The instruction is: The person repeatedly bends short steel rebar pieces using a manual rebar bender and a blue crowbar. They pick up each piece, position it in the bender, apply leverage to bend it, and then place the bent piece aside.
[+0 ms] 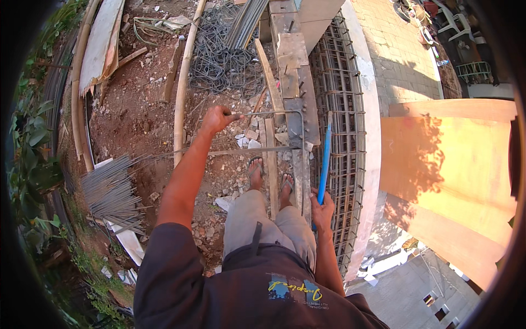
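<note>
My left hand (219,119) is closed around one end of a thin steel rod (268,113). The rod runs right to a wooden beam (294,82) set with upright metal pins, and there it turns at a sharp corner back toward me. My right hand (323,209), low beside my right thigh, grips a long blue tubular handle (326,159) whose far end is bare metal. That handle leans over the side of a long steel rebar cage (339,109). A straight dark bar (249,151) crosses between my feet and the bent rod.
Cut steel rods (112,192) lie bundled at left, and a heap of bent wire stirrups (219,60) is at the far side. A bamboo pole (189,82) crosses the rubble-strewn soil. Wooden planks (270,164) lie by my feet. Orange-brown plywood sheets (449,164) stand beyond the pale wall edge (374,137).
</note>
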A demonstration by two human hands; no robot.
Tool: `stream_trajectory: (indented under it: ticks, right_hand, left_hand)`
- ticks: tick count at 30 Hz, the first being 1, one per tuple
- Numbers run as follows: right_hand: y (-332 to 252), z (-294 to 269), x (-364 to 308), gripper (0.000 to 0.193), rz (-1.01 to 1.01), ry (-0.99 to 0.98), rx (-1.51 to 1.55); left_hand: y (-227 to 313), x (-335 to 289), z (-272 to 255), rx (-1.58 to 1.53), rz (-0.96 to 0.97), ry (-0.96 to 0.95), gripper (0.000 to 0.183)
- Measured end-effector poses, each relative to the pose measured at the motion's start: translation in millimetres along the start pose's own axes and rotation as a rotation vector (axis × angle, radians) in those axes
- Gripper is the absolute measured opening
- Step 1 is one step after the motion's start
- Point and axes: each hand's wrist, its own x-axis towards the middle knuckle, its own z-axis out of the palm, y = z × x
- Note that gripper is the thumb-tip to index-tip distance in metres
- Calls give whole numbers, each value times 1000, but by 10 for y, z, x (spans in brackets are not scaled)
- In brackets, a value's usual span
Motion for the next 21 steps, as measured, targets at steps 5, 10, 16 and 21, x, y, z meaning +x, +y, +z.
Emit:
stream_trajectory:
  ticks: [5,10,16,21]
  right_hand:
    - [245,-968,287,29,85,-70,-167]
    - [101,-1566,866,48,-41,-170,-504]
    - [-23,-1851,1601,50,-124,-302,-756]
    - [-283,-1930,1869,52,-169,-343,-894]
  left_hand:
    - [66,-11,22,56,-61,9,71]
    - [149,-53,33,95,-125,19,71]
    - [46,-16,145,88,-175,38,75]
    - [141,-21,158,112,-195,36,78]
